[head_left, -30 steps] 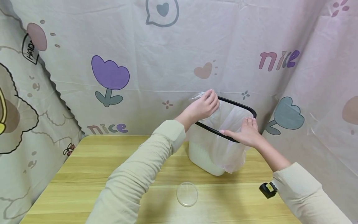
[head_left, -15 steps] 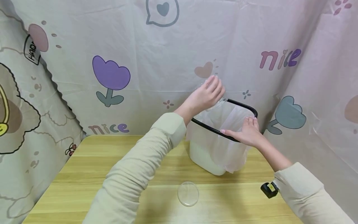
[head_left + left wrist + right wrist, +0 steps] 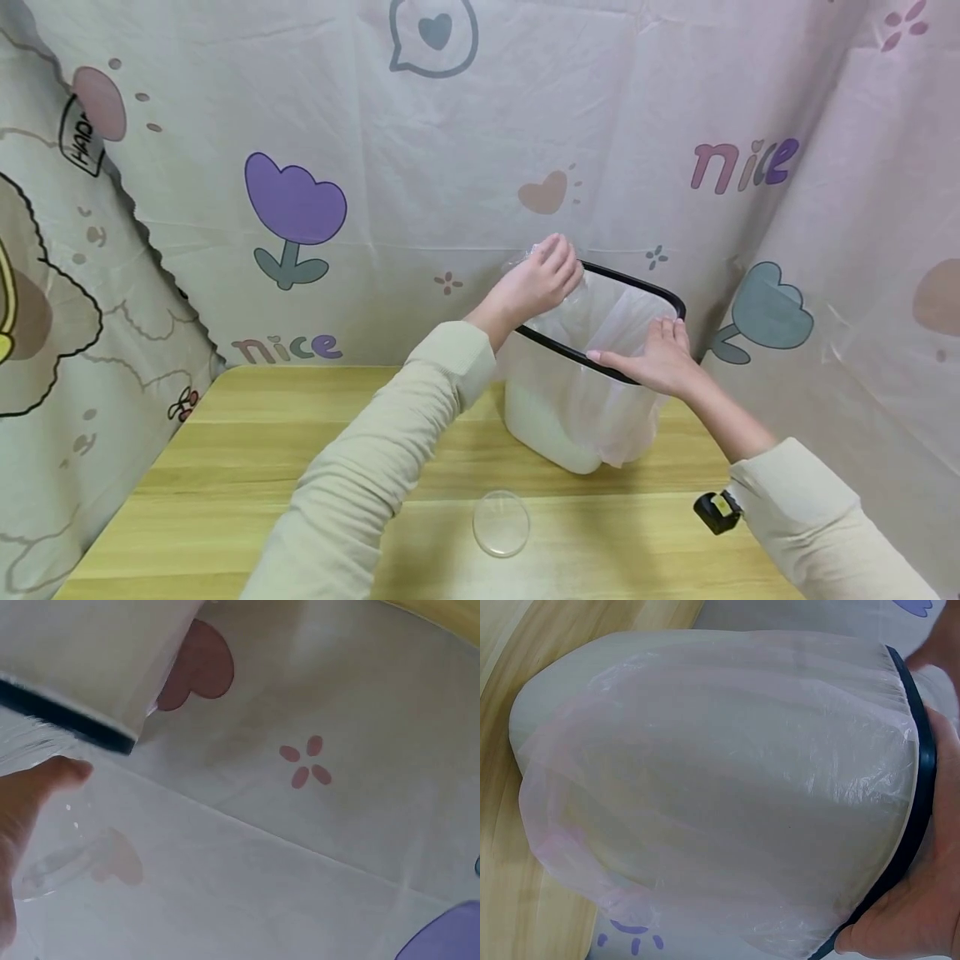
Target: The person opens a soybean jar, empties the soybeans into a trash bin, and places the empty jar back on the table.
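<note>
My left hand (image 3: 534, 283) holds a clear plastic container (image 3: 56, 874) tilted over the left side of a white trash can (image 3: 540, 421); most of the container is hidden behind the hand in the head view. Its round rim shows below my thumb in the left wrist view. A black ring (image 3: 637, 285) runs around the mouth of the can. Under it, a thin pinkish-white garbage bag (image 3: 618, 421) lines the inside and hangs down outside. My right hand (image 3: 663, 358) grips the ring at the near right corner, thumb on the front edge and fingers along the right side.
A clear round lid (image 3: 501, 525) lies on the wooden table (image 3: 300, 433) in front of the can. A small black device (image 3: 717, 511) is attached at the right sleeve. Printed cloth (image 3: 420, 167) hangs behind the table and on both sides.
My left hand rose with the clear container, moving slightly right half a second ago, and is now lower and farther left again. My right hand stays on the rim; the trash can stands still.
</note>
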`<state>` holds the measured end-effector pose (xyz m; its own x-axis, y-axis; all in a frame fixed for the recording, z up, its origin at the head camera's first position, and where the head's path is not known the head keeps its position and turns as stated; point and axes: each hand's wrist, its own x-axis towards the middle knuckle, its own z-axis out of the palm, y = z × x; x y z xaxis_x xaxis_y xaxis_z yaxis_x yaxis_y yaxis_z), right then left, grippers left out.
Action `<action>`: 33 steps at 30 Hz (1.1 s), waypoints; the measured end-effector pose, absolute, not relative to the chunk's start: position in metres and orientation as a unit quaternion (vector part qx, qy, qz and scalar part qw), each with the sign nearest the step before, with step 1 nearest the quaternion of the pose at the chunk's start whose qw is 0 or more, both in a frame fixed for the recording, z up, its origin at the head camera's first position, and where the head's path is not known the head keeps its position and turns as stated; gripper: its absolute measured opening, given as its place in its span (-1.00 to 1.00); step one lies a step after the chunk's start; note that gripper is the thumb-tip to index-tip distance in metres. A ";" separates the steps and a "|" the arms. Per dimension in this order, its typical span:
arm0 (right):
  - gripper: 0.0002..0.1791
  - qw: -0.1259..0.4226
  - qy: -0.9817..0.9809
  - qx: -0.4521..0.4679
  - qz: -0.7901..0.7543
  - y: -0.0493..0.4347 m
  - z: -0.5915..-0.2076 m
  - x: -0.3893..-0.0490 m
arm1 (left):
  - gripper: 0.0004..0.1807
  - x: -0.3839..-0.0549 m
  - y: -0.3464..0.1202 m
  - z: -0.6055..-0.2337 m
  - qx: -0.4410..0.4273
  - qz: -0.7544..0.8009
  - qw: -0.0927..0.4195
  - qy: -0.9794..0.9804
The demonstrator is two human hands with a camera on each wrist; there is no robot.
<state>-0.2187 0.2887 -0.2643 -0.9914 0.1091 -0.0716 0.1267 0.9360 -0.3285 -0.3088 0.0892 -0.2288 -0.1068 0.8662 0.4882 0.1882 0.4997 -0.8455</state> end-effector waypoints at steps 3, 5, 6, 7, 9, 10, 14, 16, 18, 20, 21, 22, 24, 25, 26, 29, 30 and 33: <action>0.39 0.024 0.984 0.056 -0.166 0.288 -0.264 -0.218 | -0.66 -0.306 0.090 -0.218 -0.352 0.239 0.550 -0.719; 0.40 0.023 0.984 0.054 -0.167 0.287 -0.262 -0.218 | -0.66 -0.303 0.093 -0.210 -0.323 0.178 0.559 -0.742; 0.39 0.022 0.984 0.053 -0.166 0.287 -0.262 -0.217 | -0.65 -0.302 0.094 -0.207 -0.308 0.155 0.566 -0.749; 0.40 0.021 0.984 0.053 -0.166 0.287 -0.261 -0.217 | -0.65 -0.302 0.096 -0.205 -0.298 0.138 0.575 -0.750; 0.39 0.020 0.984 0.053 -0.168 0.286 -0.260 -0.217 | -0.65 -0.302 0.098 -0.205 -0.300 0.135 0.581 -0.744; 0.39 0.019 0.984 0.053 -0.169 0.286 -0.260 -0.218 | -0.66 -0.303 0.098 -0.208 -0.311 0.148 0.585 -0.734; 0.38 0.021 0.983 0.053 -0.172 0.285 -0.261 -0.217 | -0.63 -0.305 0.095 -0.223 -0.401 0.266 0.554 -0.679; 0.37 0.022 0.983 0.054 -0.174 0.284 -0.262 -0.217 | -0.61 -0.306 0.092 -0.229 -0.433 0.308 0.542 -0.651; 0.37 0.021 0.983 0.054 -0.173 0.284 -0.262 -0.217 | -0.61 -0.306 0.090 -0.231 -0.444 0.319 0.539 -0.641; 0.37 0.021 0.983 0.052 -0.173 0.283 -0.263 -0.217 | -0.63 -0.305 0.088 -0.230 -0.436 0.305 0.536 -0.655; 0.36 0.021 0.983 0.051 -0.173 0.284 -0.263 -0.217 | -0.65 -0.304 0.087 -0.229 -0.428 0.292 0.529 -0.672; 0.36 0.021 0.984 0.050 -0.172 0.284 -0.263 -0.217 | -0.66 -0.303 0.087 -0.227 -0.419 0.274 0.515 -0.696; 0.37 0.021 0.984 0.049 -0.172 0.284 -0.263 -0.216 | -0.63 -0.300 0.085 -0.222 -0.397 0.236 0.460 -0.758; 0.37 0.022 0.984 0.048 -0.172 0.285 -0.263 -0.216 | -0.54 -0.298 0.083 -0.220 -0.383 0.211 0.424 -0.793; 0.37 0.021 0.984 0.048 -0.172 0.285 -0.263 -0.216 | -0.41 -0.297 0.082 -0.218 -0.367 0.181 0.385 -0.827; 0.37 0.020 0.984 0.048 -0.171 0.286 -0.263 -0.216 | -0.08 -0.297 0.078 -0.214 -0.312 0.066 0.279 -0.906; 0.37 0.020 0.984 0.048 -0.171 0.286 -0.263 -0.216 | -0.02 -0.297 0.076 -0.214 -0.294 0.025 0.252 -0.922; 0.37 0.017 0.984 0.047 -0.169 0.287 -0.262 -0.215 | 0.02 -0.301 0.069 -0.216 -0.252 -0.106 0.209 -0.939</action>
